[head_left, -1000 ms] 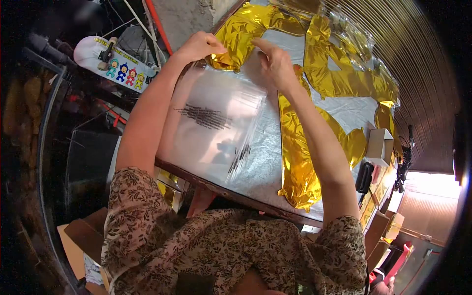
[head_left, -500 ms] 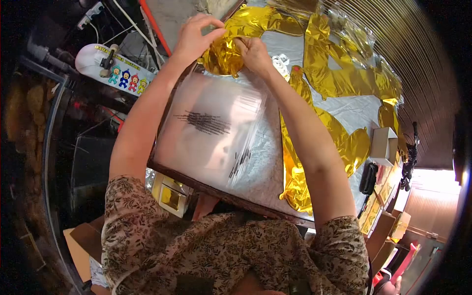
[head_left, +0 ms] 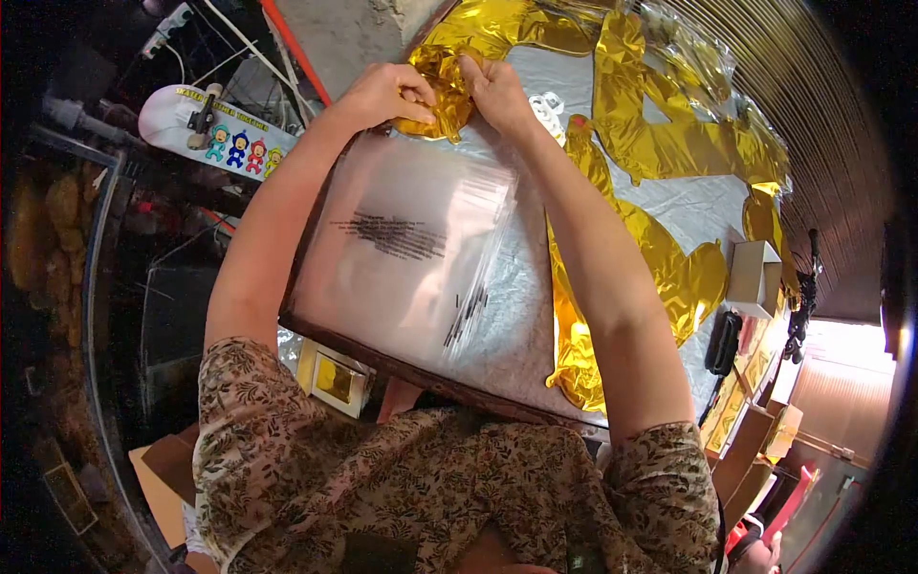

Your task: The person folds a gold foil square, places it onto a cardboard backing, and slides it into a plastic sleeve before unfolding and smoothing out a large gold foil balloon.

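A crumpled gold foil piece (head_left: 448,88) lies at the table's far left corner, between my two hands. My left hand (head_left: 390,94) has its fingers curled onto the foil's left edge. On the right side of the foil, my right hand (head_left: 492,88) pinches it between thumb and bent fingers. Just nearer to me is a stack of clear plastic bags (head_left: 382,277) with black print. White ribbon or string (head_left: 548,113) sits right of my right hand.
More gold foil shapes (head_left: 669,148) spread over the silver-covered table (head_left: 516,335). A small white box (head_left: 754,277) and a black object (head_left: 722,342) stand along the right edge. A skateboard (head_left: 182,120) is at the left, beside a red pole (head_left: 296,53).
My left hand has moved down from above the foil onto its left edge, and its fingers have curled. My right hand has risen slightly along the foil. The view has shifted a little.
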